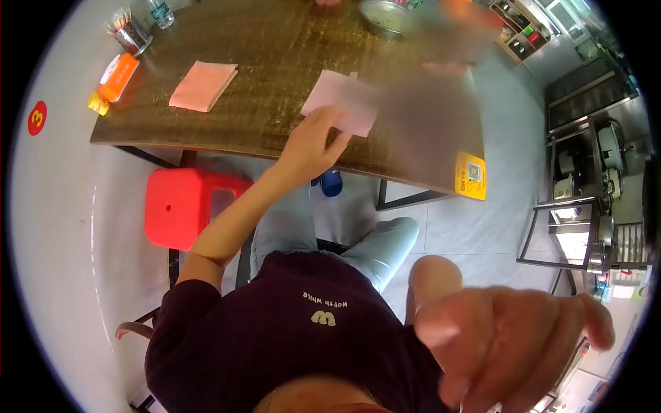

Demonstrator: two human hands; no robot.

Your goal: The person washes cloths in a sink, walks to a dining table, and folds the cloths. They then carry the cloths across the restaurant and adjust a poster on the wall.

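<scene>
My left hand (320,136) rests at a folded pink cloth (337,93) near the front edge of the table. Its fingers lie over the left part of that cloth, and the thumb is spread apart at the front edge. Very close to the camera, at lower right, my right hand (509,337) hangs large with its fingers curled together. Whether it holds anything is hidden. A second folded pink cloth (203,86) lies flat on the table, to the left of my left hand.
On the brown table (268,41) stand a metal cup of sticks (131,36), a water bottle (160,12), an orange tissue pack (118,77) and a metal bowl (384,17). A blurred patch covers the table's right. A red stool (180,210) stands below; kitchen shelving (585,199) is right.
</scene>
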